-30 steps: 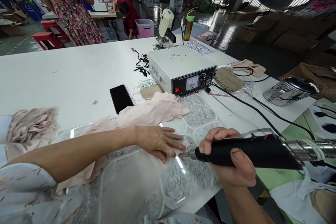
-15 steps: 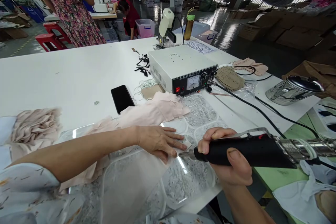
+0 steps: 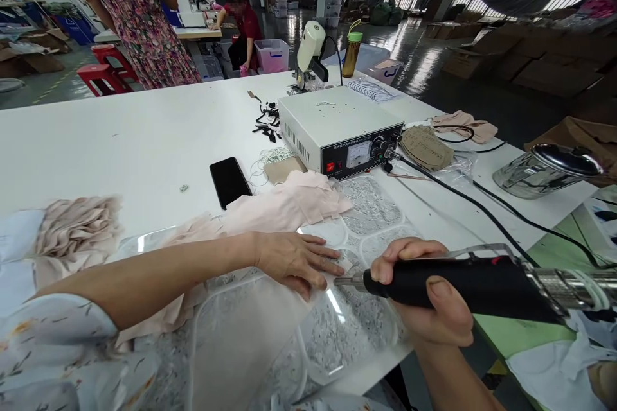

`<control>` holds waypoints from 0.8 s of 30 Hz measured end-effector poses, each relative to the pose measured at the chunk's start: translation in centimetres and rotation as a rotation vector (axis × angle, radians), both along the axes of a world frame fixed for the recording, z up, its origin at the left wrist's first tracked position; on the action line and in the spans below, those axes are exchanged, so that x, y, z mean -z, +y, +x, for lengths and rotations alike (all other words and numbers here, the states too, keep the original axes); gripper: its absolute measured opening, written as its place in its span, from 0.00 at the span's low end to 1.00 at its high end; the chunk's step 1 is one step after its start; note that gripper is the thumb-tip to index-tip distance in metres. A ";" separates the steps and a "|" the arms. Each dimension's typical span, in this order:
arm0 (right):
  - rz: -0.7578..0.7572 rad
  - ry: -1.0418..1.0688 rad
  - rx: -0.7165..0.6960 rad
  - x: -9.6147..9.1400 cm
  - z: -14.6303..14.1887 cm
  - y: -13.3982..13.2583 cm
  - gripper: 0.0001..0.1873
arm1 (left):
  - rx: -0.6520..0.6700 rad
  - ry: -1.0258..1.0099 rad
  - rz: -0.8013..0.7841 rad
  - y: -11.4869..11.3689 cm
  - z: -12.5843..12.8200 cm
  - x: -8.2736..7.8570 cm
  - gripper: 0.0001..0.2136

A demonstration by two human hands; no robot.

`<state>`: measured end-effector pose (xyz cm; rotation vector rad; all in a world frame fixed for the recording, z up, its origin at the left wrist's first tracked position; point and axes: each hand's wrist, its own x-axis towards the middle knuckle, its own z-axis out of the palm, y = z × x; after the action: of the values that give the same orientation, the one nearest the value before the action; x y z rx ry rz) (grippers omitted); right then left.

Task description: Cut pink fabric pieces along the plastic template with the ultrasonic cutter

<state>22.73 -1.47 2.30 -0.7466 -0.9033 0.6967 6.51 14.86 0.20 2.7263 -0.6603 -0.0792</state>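
My left hand (image 3: 295, 261) lies flat, fingers stretched out, pressing a piece of pale pink fabric (image 3: 284, 207) onto a clear scratched cutting plate (image 3: 347, 327) on the white table (image 3: 135, 141). My right hand (image 3: 424, 298) is wrapped round a black hand-held cutting tool (image 3: 463, 282). The tool's metal tip (image 3: 343, 280) touches the fabric edge just beside my left fingertips. A black cable (image 3: 463, 196) runs from the tool's side toward the white control box (image 3: 340, 128).
A black phone (image 3: 229, 181) lies left of the box. A crumpled pink fabric pile (image 3: 80, 231) sits at far left. A steel pot lid (image 3: 549, 170), tan pieces (image 3: 427, 146) and a green-capped bottle (image 3: 351, 51) stand beyond. A person in a floral dress (image 3: 139, 19) stands behind the table.
The view has tilted slightly, so everything sits a little lower. My hands and the tool hold nearly the same position on the fabric.
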 end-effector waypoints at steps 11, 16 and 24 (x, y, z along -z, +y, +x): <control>0.024 -0.020 0.063 0.0 0.2 0.6 0.10 | 0.032 -0.097 0.079 0.1 -0.3 -0.1 0.10; 0.003 -0.038 0.071 -0.2 0.3 0.9 0.10 | 0.005 -0.139 0.113 -0.2 -0.9 -0.3 0.09; -0.002 -0.023 0.129 -0.4 0.3 0.9 0.11 | -0.012 -0.255 0.189 -1.9 -2.3 -0.6 0.08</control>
<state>23.03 -0.55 2.74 -0.8087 -0.8671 0.5769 4.19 12.92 0.83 2.9520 -0.7387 0.2241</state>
